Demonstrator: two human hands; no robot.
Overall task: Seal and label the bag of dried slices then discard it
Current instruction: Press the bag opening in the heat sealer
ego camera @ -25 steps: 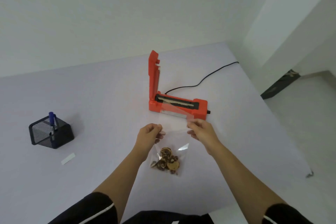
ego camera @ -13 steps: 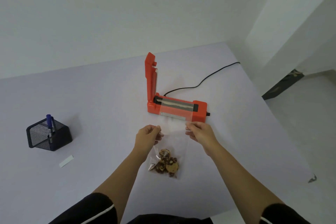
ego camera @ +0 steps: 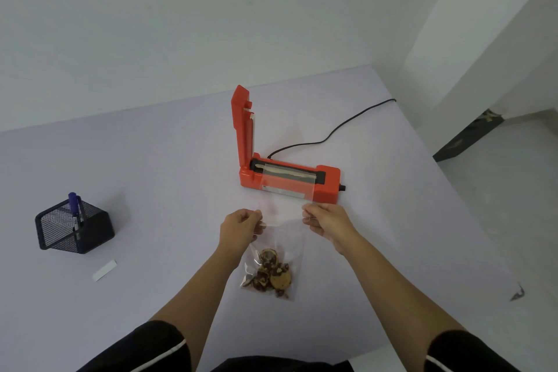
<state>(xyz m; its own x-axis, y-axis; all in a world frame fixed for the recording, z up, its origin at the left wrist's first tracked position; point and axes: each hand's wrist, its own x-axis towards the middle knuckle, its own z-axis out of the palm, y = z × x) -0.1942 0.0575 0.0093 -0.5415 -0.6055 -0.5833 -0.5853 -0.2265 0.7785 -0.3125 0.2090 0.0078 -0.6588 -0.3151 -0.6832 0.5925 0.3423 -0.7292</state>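
Observation:
A clear plastic bag (ego camera: 282, 222) lies stretched toward an orange heat sealer (ego camera: 327, 180), its open top edge resting over the sealer's black sealing strip. Brown dried slices (ego camera: 271, 275) sit bunched at the bag's near end on the table. My left hand (ego camera: 238, 228) pinches the bag's left edge and my right hand (ego camera: 327, 222) pinches its right edge, both just in front of the sealer. The sealer's lid (ego camera: 243, 127) stands raised upright at its left end. A small white label strip (ego camera: 104, 270) lies on the table at the left.
A black mesh pen holder (ego camera: 75, 228) with a blue marker (ego camera: 73, 210) stands at the left. The sealer's black cable (ego camera: 332, 133) runs back right across the white table (ego camera: 151, 175), whose right edge drops to the floor. A wall is behind.
Both hands have pushed the bag forward, so its top edge now lies across the sealing strip instead of short of it. The sealer lid stays raised.

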